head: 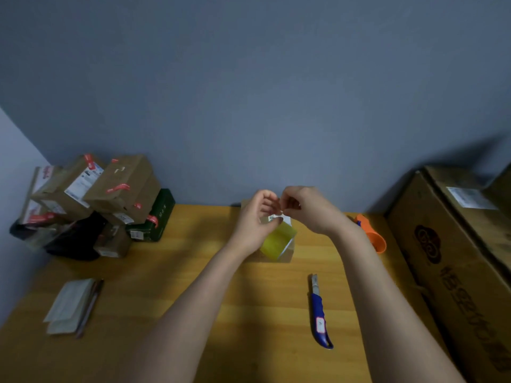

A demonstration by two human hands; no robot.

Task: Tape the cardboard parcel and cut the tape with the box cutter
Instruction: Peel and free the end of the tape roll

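Note:
A yellowish tape roll (278,241) is held up over the middle of the wooden table (193,272) by my left hand (255,217). My right hand (304,208) pinches at the roll's top edge with fingertips closed, right beside the left fingers. Behind and under the roll sits a small cardboard parcel (286,254) with a white label, mostly hidden by the hands and roll. The box cutter (319,313), blue-handled with its blade out, lies alone on the table in front of the parcel, to the right.
A heap of taped parcels and dark bags (91,205) fills the back left corner. Folded papers with a pen (73,305) lie at front left. An orange tape dispenser (372,233) lies at back right, beside large cardboard cartons (453,244).

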